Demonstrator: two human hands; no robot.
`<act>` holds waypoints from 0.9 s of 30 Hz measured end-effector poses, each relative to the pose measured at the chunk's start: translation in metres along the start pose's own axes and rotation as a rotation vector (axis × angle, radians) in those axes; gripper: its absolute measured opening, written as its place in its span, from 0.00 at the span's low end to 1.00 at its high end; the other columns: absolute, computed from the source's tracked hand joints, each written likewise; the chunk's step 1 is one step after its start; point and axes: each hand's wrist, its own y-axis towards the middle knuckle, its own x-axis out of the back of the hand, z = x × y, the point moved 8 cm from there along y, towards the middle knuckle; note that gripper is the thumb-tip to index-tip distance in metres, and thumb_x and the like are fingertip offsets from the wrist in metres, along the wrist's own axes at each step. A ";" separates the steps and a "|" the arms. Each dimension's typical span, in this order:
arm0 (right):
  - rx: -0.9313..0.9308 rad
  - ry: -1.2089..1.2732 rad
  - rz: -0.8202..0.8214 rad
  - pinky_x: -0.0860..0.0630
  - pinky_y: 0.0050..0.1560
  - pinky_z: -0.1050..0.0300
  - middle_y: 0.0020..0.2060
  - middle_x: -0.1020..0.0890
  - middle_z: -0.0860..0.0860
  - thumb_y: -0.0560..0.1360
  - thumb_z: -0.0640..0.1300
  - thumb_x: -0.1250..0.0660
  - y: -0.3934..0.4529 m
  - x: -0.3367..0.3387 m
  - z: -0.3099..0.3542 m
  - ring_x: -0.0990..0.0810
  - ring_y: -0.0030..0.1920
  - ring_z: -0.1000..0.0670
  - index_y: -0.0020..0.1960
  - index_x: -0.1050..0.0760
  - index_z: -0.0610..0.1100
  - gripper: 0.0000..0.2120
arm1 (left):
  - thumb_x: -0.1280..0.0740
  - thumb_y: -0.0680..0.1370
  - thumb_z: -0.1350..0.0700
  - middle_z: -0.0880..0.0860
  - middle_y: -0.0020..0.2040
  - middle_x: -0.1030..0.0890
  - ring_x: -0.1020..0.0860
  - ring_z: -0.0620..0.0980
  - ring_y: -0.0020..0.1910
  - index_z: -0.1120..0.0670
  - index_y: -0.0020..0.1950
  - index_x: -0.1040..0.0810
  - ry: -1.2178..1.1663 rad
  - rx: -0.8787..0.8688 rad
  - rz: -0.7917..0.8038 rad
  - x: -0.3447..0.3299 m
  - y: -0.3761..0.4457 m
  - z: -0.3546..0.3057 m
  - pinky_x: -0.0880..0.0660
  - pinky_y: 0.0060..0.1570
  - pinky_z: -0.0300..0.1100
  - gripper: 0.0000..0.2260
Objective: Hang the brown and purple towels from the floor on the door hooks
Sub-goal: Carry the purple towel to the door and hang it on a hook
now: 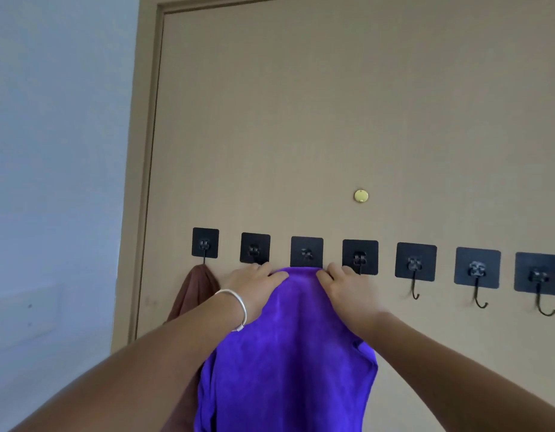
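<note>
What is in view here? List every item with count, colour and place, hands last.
tan wooden door: one, tan, fills most of the view, in a matching frame.
black square adhesive hooks: seven, black, in a row across the door.
round brass peephole cover: one, gold, above the fourth hook.
brown cloth towel: one, brown, hanging from the leftmost hook.
purple microfibre towel: one, purple, top edge at the third hook, draping down.
pale wall: one, bluish white, left of the door.
silver bracelet: one, on the left wrist.
left hand: grips the purple towel's top left.
right hand: grips its top right.
</note>
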 end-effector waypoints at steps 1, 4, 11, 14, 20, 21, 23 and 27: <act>-0.002 -0.017 0.015 0.35 0.40 0.52 0.61 0.31 0.45 0.80 0.38 0.47 -0.003 -0.004 0.003 0.27 0.57 0.44 0.68 0.37 0.42 0.17 | 0.31 0.70 0.66 0.49 0.68 0.35 0.32 0.54 0.63 0.46 0.74 0.42 -0.005 -0.007 -0.005 -0.002 -0.001 -0.004 0.31 0.49 0.44 0.38; -0.002 -0.068 0.004 0.31 0.32 0.56 0.51 0.23 0.46 0.73 0.42 0.32 -0.014 -0.001 0.013 0.21 0.46 0.46 0.59 0.26 0.43 0.14 | 0.34 0.74 0.63 0.52 0.64 0.32 0.31 0.55 0.61 0.48 0.70 0.37 -0.033 -0.022 -0.021 -0.001 -0.003 -0.018 0.33 0.49 0.43 0.27; -0.112 0.082 0.049 0.31 0.38 0.53 0.60 0.29 0.44 0.79 0.39 0.41 -0.030 -0.036 0.025 0.23 0.52 0.44 0.69 0.39 0.42 0.19 | 0.36 0.74 0.63 0.51 0.65 0.30 0.25 0.55 0.58 0.51 0.71 0.37 -0.433 0.100 0.147 -0.040 -0.013 -0.049 0.25 0.56 0.49 0.27; -0.183 0.147 0.039 0.28 0.45 0.52 0.63 0.32 0.45 0.79 0.41 0.42 -0.036 -0.040 0.024 0.26 0.56 0.43 0.70 0.40 0.44 0.21 | 0.38 0.75 0.63 0.52 0.65 0.30 0.26 0.56 0.60 0.50 0.72 0.38 -0.531 0.164 0.147 -0.050 -0.024 -0.057 0.27 0.58 0.49 0.26; -0.246 0.483 0.024 0.24 0.48 0.55 0.58 0.28 0.49 0.78 0.41 0.45 -0.045 -0.049 0.019 0.25 0.52 0.47 0.65 0.33 0.48 0.16 | 0.43 0.79 0.61 0.52 0.62 0.29 0.29 0.54 0.60 0.53 0.63 0.28 -0.397 0.262 -0.075 -0.022 -0.026 -0.042 0.28 0.59 0.47 0.13; -0.254 0.560 0.053 0.23 0.49 0.54 0.58 0.28 0.50 0.77 0.41 0.46 -0.047 -0.055 0.022 0.24 0.51 0.48 0.66 0.34 0.48 0.18 | 0.44 0.80 0.59 0.52 0.60 0.26 0.26 0.54 0.58 0.53 0.62 0.27 -0.488 0.302 -0.061 -0.022 -0.028 -0.040 0.28 0.58 0.46 0.12; -0.228 0.655 0.115 0.24 0.50 0.55 0.60 0.27 0.50 0.77 0.40 0.46 -0.051 -0.064 0.033 0.23 0.52 0.47 0.71 0.38 0.48 0.22 | 0.46 0.81 0.55 0.52 0.55 0.21 0.23 0.54 0.54 0.53 0.58 0.26 -0.661 0.351 0.061 -0.034 -0.033 -0.041 0.27 0.56 0.46 0.11; -0.196 0.687 0.189 0.26 0.47 0.56 0.60 0.25 0.52 0.75 0.42 0.43 -0.062 -0.074 0.046 0.24 0.55 0.48 0.73 0.42 0.52 0.28 | 0.44 0.79 0.57 0.52 0.54 0.20 0.22 0.53 0.53 0.53 0.58 0.26 -0.754 0.358 0.196 -0.057 -0.049 -0.044 0.26 0.58 0.46 0.12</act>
